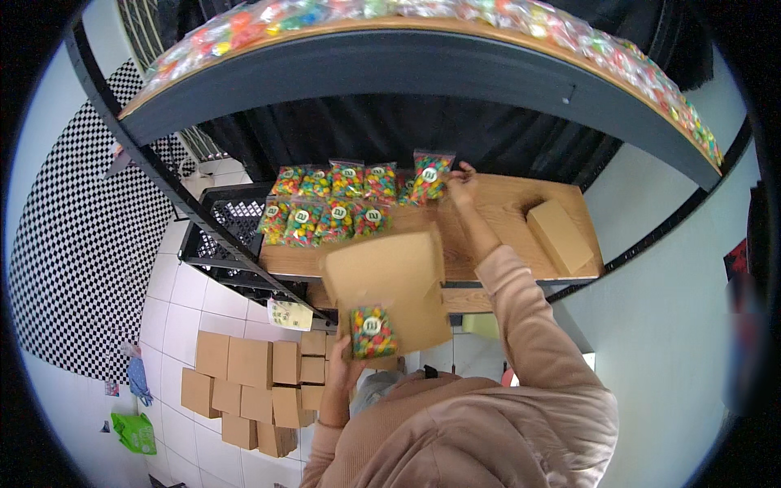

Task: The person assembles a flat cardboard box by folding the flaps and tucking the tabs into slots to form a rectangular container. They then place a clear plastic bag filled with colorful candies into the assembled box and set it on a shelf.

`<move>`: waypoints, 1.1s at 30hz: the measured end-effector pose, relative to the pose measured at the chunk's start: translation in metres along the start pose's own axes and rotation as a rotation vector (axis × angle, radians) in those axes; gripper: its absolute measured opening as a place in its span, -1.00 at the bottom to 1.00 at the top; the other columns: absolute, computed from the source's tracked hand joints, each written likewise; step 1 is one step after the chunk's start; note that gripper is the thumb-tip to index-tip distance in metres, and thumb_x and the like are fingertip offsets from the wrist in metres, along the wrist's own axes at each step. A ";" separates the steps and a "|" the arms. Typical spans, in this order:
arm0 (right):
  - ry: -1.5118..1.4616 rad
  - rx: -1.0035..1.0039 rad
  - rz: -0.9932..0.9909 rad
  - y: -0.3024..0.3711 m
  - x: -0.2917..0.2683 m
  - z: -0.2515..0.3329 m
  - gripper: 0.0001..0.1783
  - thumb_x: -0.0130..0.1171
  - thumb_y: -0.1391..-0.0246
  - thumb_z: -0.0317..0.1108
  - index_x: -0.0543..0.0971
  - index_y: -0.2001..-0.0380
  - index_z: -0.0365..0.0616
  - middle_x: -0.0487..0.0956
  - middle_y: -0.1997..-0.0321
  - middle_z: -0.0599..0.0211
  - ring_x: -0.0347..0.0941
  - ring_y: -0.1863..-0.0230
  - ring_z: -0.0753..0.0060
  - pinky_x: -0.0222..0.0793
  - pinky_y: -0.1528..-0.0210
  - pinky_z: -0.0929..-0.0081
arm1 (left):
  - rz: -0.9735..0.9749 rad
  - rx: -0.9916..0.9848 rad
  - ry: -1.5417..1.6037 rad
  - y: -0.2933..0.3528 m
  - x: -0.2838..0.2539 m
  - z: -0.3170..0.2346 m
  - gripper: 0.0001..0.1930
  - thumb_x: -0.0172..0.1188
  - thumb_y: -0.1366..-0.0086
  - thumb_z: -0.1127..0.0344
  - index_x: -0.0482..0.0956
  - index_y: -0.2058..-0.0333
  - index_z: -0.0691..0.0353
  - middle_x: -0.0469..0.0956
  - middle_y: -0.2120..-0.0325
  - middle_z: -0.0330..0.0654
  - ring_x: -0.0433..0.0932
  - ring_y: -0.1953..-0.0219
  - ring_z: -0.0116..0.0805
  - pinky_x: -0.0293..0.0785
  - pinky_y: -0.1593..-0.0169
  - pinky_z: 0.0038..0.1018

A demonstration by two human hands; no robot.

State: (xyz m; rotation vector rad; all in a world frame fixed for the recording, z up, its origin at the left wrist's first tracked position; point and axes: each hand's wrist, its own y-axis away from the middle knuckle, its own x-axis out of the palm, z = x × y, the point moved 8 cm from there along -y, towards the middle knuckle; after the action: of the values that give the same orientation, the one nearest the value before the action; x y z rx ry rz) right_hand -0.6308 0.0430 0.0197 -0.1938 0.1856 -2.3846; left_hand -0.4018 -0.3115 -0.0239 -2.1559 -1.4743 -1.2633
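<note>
My left hand (345, 366) grips the near left edge of an open cardboard box (386, 268), its lid raised toward the shelf. Inside the box lies one clear bag of colourful candy (373, 332) with a round label. Over the wooden shelf, my right hand (462, 185) is closed on the side of another candy bag (430, 176), which stands tilted up at the right end of the back row. Several similar candy bags (335, 218) lie in two rows to its left. The box lid hides part of the shelf's front edge.
A closed cardboard box (560, 236) rests at the shelf's right end. Candy bags (553, 28) line the upper shelf (407, 65). Black crates (213, 236) stand left of the wooden shelf (504, 211). Several cardboard boxes (249, 362) are stacked on the tiled floor, near a green bag (134, 433).
</note>
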 end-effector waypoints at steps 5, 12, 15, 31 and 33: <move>-0.445 -0.099 -0.266 0.013 -0.163 0.017 -0.50 0.15 0.20 -0.55 0.26 0.11 -0.15 0.40 0.36 0.39 0.33 0.40 0.57 0.28 0.47 0.61 | 0.073 -0.071 -0.057 -0.066 0.055 0.022 -0.43 -0.19 -0.16 0.08 0.04 -0.06 0.35 0.13 -0.04 -0.01 0.16 -0.07 -0.13 0.05 -0.13 -0.19; -0.305 -0.337 -0.479 0.109 -0.272 0.121 -0.67 0.10 0.11 -0.50 0.34 0.21 -0.14 0.30 0.26 0.43 0.28 0.34 0.61 0.26 0.32 0.68 | 0.195 -0.055 -0.242 -0.145 0.096 0.042 -0.46 -0.16 -0.18 0.12 0.04 -0.03 0.35 0.19 0.02 -0.05 0.22 -0.03 -0.18 0.19 -0.05 -0.16; -0.108 -0.237 -0.241 0.114 -0.246 0.119 -0.78 0.10 0.11 -0.49 0.40 0.31 -0.15 0.36 0.30 0.46 0.29 0.34 0.60 0.26 0.28 0.67 | 0.141 0.002 -0.368 -0.162 0.095 0.043 -0.47 -0.16 -0.18 0.11 0.05 -0.03 0.35 0.21 0.02 -0.07 0.23 -0.03 -0.23 0.17 -0.06 -0.19; 1.163 -0.557 0.416 0.150 -0.100 0.072 -0.51 0.13 0.28 -0.41 0.40 0.13 -0.03 0.37 0.14 0.21 0.24 0.02 0.16 0.16 0.08 0.32 | 0.524 0.790 -1.964 -0.117 0.176 0.045 -0.41 0.05 -0.05 0.06 0.18 -0.02 0.22 0.12 -0.06 -0.08 0.03 -0.12 -0.06 -0.06 -0.12 -0.13; 1.056 -0.569 0.498 0.148 -0.102 0.059 -0.44 0.13 0.27 -0.39 0.35 0.05 0.01 0.37 0.14 0.17 0.24 0.02 0.14 0.14 0.07 0.29 | 0.534 0.746 -2.055 -0.127 0.173 0.052 -0.43 0.06 -0.04 0.05 0.21 0.01 0.21 0.13 -0.05 -0.10 0.03 -0.12 -0.07 -0.04 -0.11 -0.11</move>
State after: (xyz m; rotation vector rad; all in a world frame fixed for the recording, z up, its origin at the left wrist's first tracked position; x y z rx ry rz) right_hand -0.4477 0.0008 0.0411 0.7825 1.2342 -1.6617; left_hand -0.4622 -0.1102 0.0433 -2.4230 -0.9340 1.9431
